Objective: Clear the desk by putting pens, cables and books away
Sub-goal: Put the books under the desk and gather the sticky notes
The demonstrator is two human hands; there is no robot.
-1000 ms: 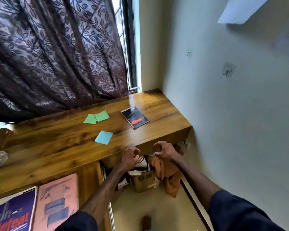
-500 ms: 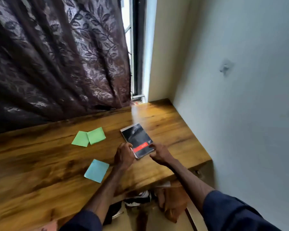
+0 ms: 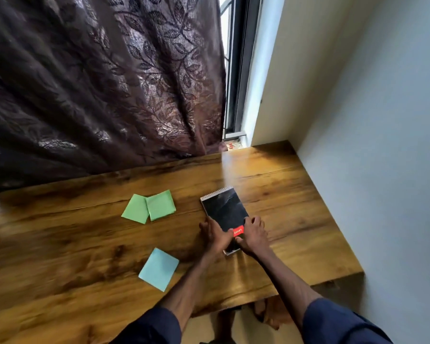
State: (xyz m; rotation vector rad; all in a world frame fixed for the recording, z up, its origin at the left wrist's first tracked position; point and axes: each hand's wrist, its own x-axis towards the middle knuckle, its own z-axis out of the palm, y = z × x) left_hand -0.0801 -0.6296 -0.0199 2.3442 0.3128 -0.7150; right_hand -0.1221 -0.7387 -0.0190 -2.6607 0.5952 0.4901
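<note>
A small black spiral notebook [image 3: 224,210] with a red label lies flat on the wooden desk [image 3: 296,219], right of centre. My left hand [image 3: 215,235] grips its near left edge. My right hand [image 3: 253,235] grips its near right edge, fingers over the cover. The notebook's near end is partly hidden by both hands.
Two green sticky-note pads [image 3: 149,206] lie side by side left of the notebook. A light blue pad [image 3: 159,268] sits nearer the front edge. A dark leaf-patterned curtain [image 3: 104,83] hangs behind the desk; a white wall [image 3: 382,145] bounds its right side.
Both hands rose from under the desk edge onto the desktop and closed on the notebook's near end. The camera view moved forward over the desk.
</note>
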